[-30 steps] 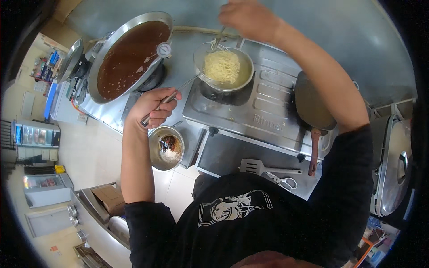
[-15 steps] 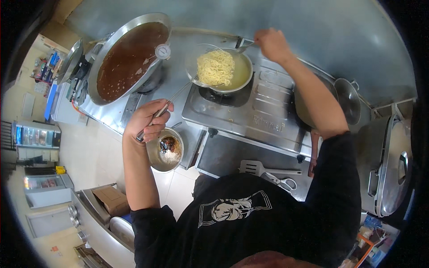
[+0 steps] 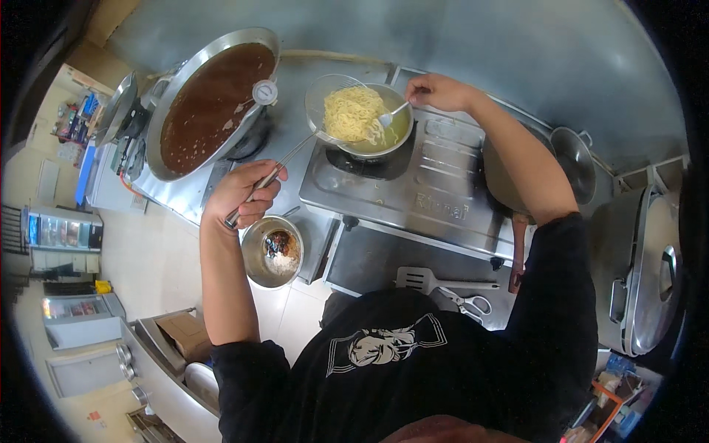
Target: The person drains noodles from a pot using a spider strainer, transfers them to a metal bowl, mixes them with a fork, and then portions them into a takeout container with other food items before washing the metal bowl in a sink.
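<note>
My left hand point(image 3: 246, 193) is gripping the long handle point(image 3: 299, 150) of a wire strainer point(image 3: 316, 103), its fingers curling snugly around the metal. My right hand point(image 3: 437, 92) is pinching the end of a fork point(image 3: 399, 111) between thumb and fingertips, and the fork's far end is touching the right side of the noodles point(image 3: 351, 113). Those pale yellow noodles are lying in a loose heap in the strainer, which is sitting over the left part of a pot point(image 3: 373, 153) of cloudy liquid point(image 3: 399, 131) on the stove point(image 3: 436, 177). Whether the strainer is resting on the pot or hanging from my grip alone, I am not managing to tell.

I am judging the noodles to be soft, wet and slippery, probably sliding off smooth metal more readily than bunching, with rough poking risking broken strands. I am reckoning the loaded strainer as fairly light but front-heavy, since the weight is sitting out at its far end. The thick back part of the handle is looking like the right hold, well away from the likely hot wire, and for the noodles I am favouring the fork over bare skin
</note>
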A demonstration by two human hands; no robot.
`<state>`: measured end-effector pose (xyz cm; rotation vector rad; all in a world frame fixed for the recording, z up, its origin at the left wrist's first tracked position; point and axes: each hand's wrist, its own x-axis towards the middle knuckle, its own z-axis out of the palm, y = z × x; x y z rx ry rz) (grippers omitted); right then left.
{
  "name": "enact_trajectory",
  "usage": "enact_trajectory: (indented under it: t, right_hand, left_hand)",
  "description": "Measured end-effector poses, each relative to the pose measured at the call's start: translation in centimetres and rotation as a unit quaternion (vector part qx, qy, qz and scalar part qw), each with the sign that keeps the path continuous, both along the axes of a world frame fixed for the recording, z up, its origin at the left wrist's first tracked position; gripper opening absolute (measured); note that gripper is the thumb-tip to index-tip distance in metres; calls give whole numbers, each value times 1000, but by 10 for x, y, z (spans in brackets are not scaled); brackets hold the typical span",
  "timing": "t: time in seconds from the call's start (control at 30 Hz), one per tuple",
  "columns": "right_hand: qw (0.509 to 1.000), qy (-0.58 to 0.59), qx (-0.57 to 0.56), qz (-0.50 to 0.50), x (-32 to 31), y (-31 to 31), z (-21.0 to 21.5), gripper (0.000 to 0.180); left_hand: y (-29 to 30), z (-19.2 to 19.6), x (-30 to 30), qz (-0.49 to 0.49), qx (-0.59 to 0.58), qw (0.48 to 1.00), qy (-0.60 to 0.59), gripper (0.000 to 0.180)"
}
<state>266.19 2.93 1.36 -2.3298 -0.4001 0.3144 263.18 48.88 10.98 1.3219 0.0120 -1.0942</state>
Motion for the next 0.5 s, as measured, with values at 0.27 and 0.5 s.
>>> enact_trajectory:
  t: [0.27,0.5]
  right_hand:
    - [958,-196,-185,-100,31,49,73,23]
    - [772,-515,-359,100,17,116,130,14]
  left_hand:
    - [0,-22,-5,33,-64,996,52,29]
    - [7,-46,-14,53,-138,984,99,29]
